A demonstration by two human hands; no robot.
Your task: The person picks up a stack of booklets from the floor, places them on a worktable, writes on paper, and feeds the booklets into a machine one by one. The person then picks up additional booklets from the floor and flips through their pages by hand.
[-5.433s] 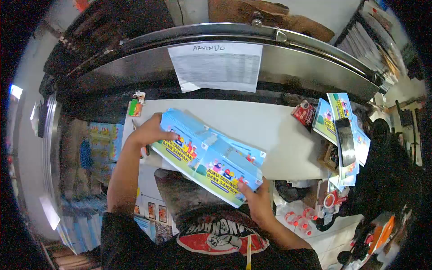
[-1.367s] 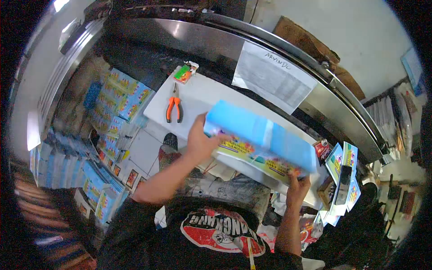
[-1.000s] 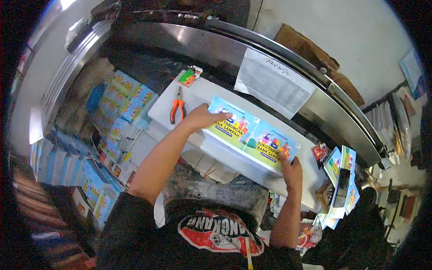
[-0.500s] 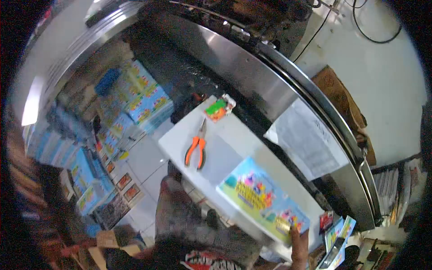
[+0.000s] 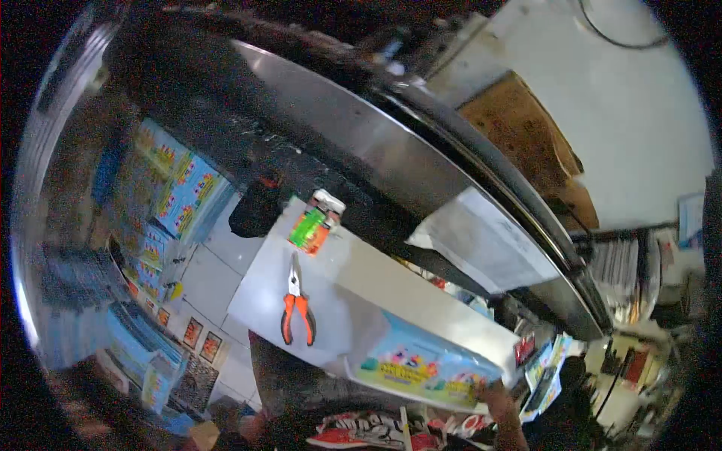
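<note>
A light blue booklet (image 5: 410,361) with yellow lettering and cartoon figures lies along the near edge of a narrow white bench (image 5: 421,289), its near side tilted towards my body. My right hand (image 5: 499,404) is closed at the booklet's right end, fingers at its corner. My left hand cannot be made out. Pliers with orange and black handles (image 5: 298,312) rest on the bench left of the booklet, jaws pointing away from me. Beyond their tips sits a small green and orange packet (image 5: 310,225) at the bench's far left corner.
A long metal machine panel (image 5: 361,128) runs behind the bench, with a white paper sheet (image 5: 489,244) on it. Stacks of printed blue covers (image 5: 184,188) stand on the tiled floor at left. More printed pieces (image 5: 547,376) and a red packet (image 5: 524,348) are at the bench's right end.
My view has turned and shifted. The booklet has come towards my body and tilted, showing more bench behind it. My right hand stays at its right end. The pliers still lie on the bench.
</note>
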